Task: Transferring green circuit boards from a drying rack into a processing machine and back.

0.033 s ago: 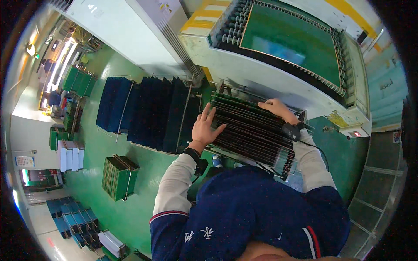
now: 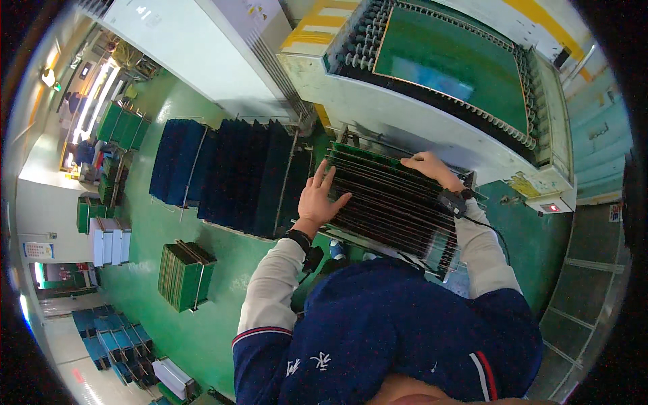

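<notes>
A rack (image 2: 442, 266) full of thin dark panels (image 2: 385, 209) on edge stands in front of me, under both hands. Farthest in the row, a green panel (image 2: 364, 156) shows more of its face than the others. My left hand (image 2: 318, 201) is at the rack's left side, fingers spread and thumb apart, with its fingertips by the panels' left ends. On the right, my right hand (image 2: 432, 169) lies over the top edge of the green panel, fingers bent and close together; their tips are partly hidden. Dark bands with small devices circle both wrists.
Beyond the rack stands a roller conveyor machine (image 2: 418, 125) carrying a large green board (image 2: 452, 67). To the left are racks of dark blue panels (image 2: 236, 175) and a smaller rack of green panels (image 2: 183, 277) on the green floor. A cable (image 2: 496, 236) hangs by my right forearm.
</notes>
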Tool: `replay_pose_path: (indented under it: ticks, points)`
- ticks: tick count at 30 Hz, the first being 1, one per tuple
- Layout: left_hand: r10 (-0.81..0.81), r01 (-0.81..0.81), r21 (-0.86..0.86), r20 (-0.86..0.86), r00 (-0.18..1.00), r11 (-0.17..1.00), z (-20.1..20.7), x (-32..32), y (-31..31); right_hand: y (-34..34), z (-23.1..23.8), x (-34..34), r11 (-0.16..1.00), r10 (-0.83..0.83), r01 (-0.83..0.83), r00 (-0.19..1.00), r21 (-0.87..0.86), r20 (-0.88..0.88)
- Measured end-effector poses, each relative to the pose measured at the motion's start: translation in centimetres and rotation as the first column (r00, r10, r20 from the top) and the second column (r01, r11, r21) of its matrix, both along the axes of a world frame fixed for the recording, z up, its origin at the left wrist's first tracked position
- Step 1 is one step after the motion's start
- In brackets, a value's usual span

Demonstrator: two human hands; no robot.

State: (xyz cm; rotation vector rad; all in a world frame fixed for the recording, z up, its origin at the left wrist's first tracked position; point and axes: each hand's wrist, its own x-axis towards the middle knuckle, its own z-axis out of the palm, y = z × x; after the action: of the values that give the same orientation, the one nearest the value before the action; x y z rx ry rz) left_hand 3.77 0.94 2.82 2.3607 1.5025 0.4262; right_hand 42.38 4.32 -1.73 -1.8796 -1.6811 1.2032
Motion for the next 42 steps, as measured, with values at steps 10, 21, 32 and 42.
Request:
replay_pose_path:
  ticks: [10,21,32,42]
  points:
    - [-0.017,0.017,-0.025,0.003,1.000,1.000,0.1,0.2,0.0,-1.4,0.4,-0.7,0.992,0.025,-0.036,0.995,0.120,0.092]
    - [-0.040,0.043,-0.041,0.077,0.996,0.998,1.2,0.1,-0.4,-1.4,-1.8,0.6,0.984,0.047,-0.088,0.966,0.155,0.255]
    - [-0.038,0.036,0.020,0.111,0.993,0.999,-1.3,-0.8,-1.3,-1.2,-4.4,1.5,0.990,0.117,-0.139,0.929,0.038,0.351]
    - [-0.048,0.049,-0.011,0.083,0.995,0.999,-0.3,-1.2,-1.7,-0.2,-5.2,2.1,0.996,0.061,-0.079,0.934,0.038,0.353]
